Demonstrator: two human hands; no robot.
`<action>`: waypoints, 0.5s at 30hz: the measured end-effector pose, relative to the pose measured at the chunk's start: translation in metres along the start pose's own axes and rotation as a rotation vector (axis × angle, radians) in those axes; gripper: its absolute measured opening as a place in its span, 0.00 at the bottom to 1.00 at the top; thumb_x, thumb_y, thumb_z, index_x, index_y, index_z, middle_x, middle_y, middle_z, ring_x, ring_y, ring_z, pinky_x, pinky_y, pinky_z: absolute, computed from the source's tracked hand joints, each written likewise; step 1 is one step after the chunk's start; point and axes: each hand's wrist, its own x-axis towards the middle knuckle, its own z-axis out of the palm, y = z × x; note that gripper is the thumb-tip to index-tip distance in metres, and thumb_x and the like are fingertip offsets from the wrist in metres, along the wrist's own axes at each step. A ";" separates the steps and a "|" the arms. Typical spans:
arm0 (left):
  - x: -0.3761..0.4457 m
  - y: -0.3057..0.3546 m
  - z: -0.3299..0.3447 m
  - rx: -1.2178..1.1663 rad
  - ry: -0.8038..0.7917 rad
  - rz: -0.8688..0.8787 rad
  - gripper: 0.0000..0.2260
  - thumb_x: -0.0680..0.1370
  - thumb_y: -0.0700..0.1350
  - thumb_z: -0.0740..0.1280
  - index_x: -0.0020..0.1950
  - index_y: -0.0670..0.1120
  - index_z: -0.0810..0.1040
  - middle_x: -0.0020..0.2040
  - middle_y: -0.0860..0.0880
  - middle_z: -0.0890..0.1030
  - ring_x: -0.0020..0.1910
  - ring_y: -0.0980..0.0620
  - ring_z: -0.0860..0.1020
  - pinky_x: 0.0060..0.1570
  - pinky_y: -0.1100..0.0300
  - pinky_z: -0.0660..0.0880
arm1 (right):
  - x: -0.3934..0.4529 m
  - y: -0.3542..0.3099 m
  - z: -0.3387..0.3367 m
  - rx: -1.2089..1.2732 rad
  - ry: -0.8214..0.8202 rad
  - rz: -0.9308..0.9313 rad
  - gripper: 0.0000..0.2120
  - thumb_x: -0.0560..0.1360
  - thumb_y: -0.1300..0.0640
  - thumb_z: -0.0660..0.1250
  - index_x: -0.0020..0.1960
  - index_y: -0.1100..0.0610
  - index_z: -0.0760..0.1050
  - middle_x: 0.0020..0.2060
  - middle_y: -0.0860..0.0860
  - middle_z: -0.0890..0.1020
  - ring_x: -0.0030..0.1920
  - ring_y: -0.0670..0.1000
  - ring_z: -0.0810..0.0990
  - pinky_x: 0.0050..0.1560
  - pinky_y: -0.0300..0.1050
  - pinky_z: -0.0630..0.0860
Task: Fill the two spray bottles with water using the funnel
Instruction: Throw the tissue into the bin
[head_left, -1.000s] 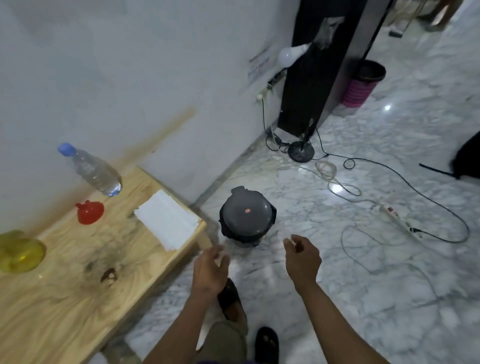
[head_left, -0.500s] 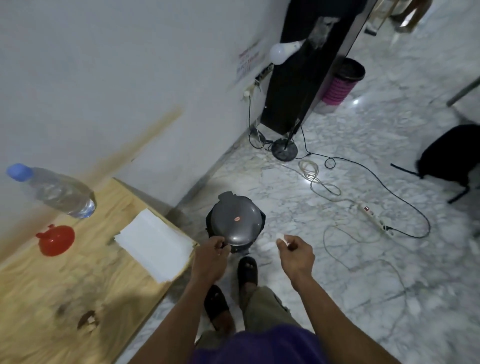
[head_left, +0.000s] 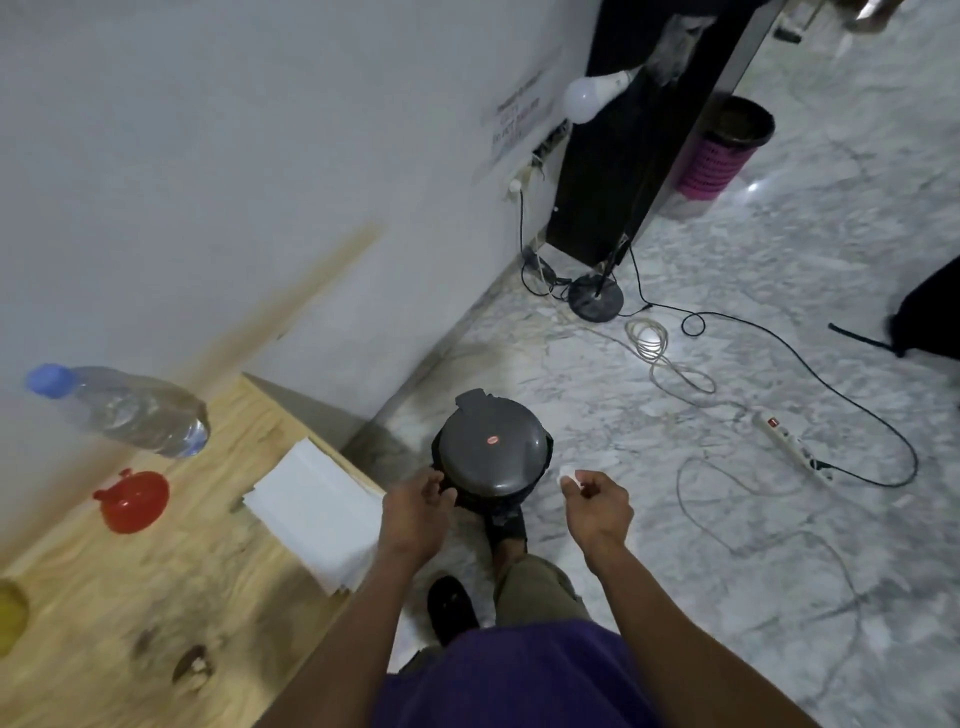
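While water bottle (head_left: 124, 410) (part full) stands on table (head_left: 156, 597), right hand (head_left: 597, 506) grip pinches white scrap (head_left: 567, 475); left hand (head_left: 415, 514) relaxed by lidded bin (head_left: 491, 449).

Wooden table (head_left: 156, 597) by the wall, marble floor (head_left: 727, 571) beside it.
On the table stand a clear bottle (head_left: 130, 410) with a blue cap, a red funnel (head_left: 134, 501) set mouth down just in front of it, a stack of white paper (head_left: 317, 512) at the corner by the floor, and a yellow thing (head_left: 10, 616) cut off at the left edge. On the floor stand a grey-lidded bin (head_left: 491, 452) close to the table's corner, a lamp base (head_left: 595, 299), a pink basket (head_left: 724, 148), a power strip (head_left: 792, 447) and loose cables (head_left: 779, 343).
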 end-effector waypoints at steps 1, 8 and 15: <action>0.002 0.003 0.000 0.014 0.017 0.024 0.13 0.77 0.45 0.72 0.60 0.43 0.82 0.46 0.47 0.83 0.43 0.54 0.76 0.45 0.64 0.68 | 0.003 0.001 0.001 0.002 0.001 0.003 0.08 0.75 0.57 0.74 0.52 0.58 0.82 0.39 0.52 0.81 0.41 0.51 0.79 0.50 0.41 0.74; 0.025 0.010 0.019 0.038 0.022 -0.006 0.07 0.77 0.46 0.71 0.54 0.49 0.80 0.43 0.45 0.82 0.43 0.46 0.79 0.36 0.60 0.70 | 0.018 0.011 0.017 0.014 0.039 0.015 0.05 0.71 0.56 0.76 0.43 0.55 0.82 0.33 0.49 0.82 0.41 0.54 0.82 0.49 0.47 0.77; 0.063 0.016 0.050 0.087 -0.035 -0.080 0.17 0.78 0.45 0.70 0.65 0.41 0.77 0.57 0.41 0.82 0.57 0.41 0.80 0.56 0.51 0.75 | 0.053 0.008 0.051 -0.091 -0.048 0.065 0.09 0.73 0.51 0.75 0.47 0.56 0.82 0.40 0.51 0.83 0.42 0.50 0.77 0.49 0.41 0.69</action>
